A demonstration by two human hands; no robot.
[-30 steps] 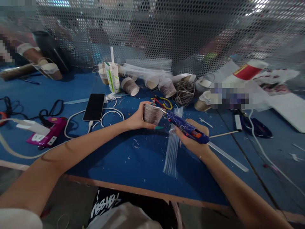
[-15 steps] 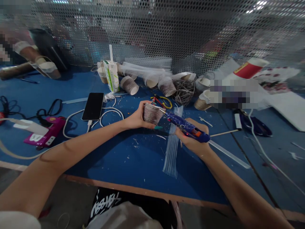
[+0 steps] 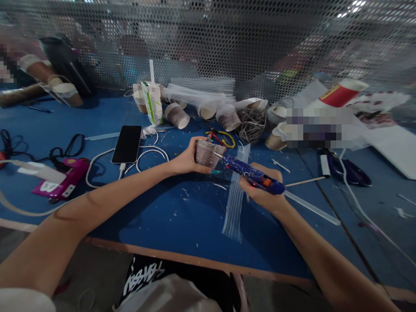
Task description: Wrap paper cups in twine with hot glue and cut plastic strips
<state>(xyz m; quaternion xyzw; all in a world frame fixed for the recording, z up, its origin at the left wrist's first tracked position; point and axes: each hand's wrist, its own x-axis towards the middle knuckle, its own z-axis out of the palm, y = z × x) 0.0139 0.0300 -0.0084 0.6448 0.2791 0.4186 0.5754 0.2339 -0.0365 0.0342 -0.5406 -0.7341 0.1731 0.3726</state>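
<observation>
My left hand [image 3: 186, 159] is closed around a small paper cup wrapped in grey cord [image 3: 207, 154], held on its side just above the blue table [image 3: 162, 216]. My right hand [image 3: 264, 190] grips a blue glue gun [image 3: 251, 174] with an orange trigger. Its metal tip touches the cup's rim on the right side. A bundle of clear glue sticks [image 3: 236, 195] lies on the table under the gun.
A black phone [image 3: 127, 144] with a white cable lies left of the cup. A pink glue gun [image 3: 63, 182], a juice carton [image 3: 152, 103], several wrapped cups [image 3: 177, 116], a cord tangle [image 3: 251, 125] and scissors [image 3: 344, 171] lie around. Perforated mesh stands behind. Another person's arm [image 3: 48, 80] rests far left.
The glue gun's tip has slid slightly lower along the cup's rim. Both hands otherwise stay in place.
</observation>
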